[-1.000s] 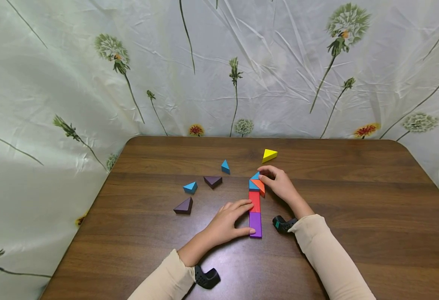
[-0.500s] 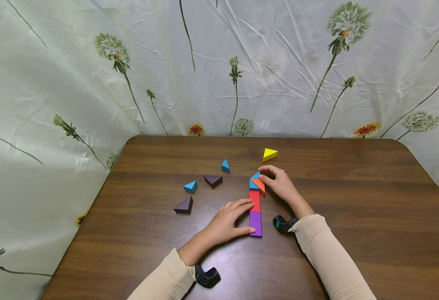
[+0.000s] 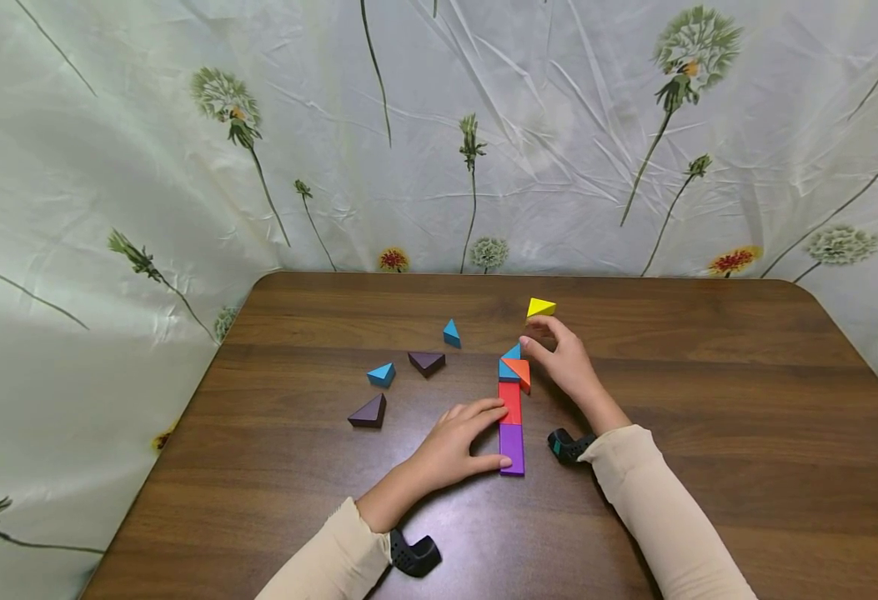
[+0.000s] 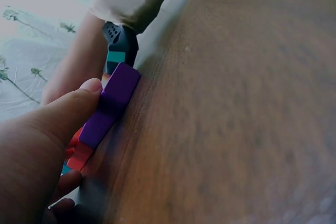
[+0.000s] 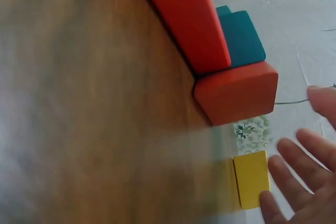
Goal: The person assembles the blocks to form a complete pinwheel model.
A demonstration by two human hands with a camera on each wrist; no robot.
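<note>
In the head view a purple block (image 3: pixel 512 450) and a red block (image 3: pixel 511 398) lie end to end. Beyond them sit two blue triangular blocks (image 3: pixel 508 373) and an orange triangular block (image 3: pixel 521 374), which juts out to the right. My left hand (image 3: pixel 446 446) rests on the row with fingers extended, thumb at the purple block and fingertips at the red one. Holding nothing, my right hand (image 3: pixel 569 367) hovers between the blue-orange end and a yellow triangular block (image 3: pixel 540 307). The right wrist view shows its fingers spread near the yellow block (image 5: pixel 252 179).
Left of the row lie two dark purple triangular blocks (image 3: pixel 427 363) and two more blue triangular blocks (image 3: pixel 382 375) on the brown wooden table (image 3: pixel 709 400). A flower-patterned cloth (image 3: pixel 559 150) hangs behind the table's far edge. Both wrists wear black devices (image 3: pixel 418 557).
My right hand has come off the blue and orange blocks, its fingers opening and moving away toward the yellow block. The left hand and the blocks have stayed in place.
</note>
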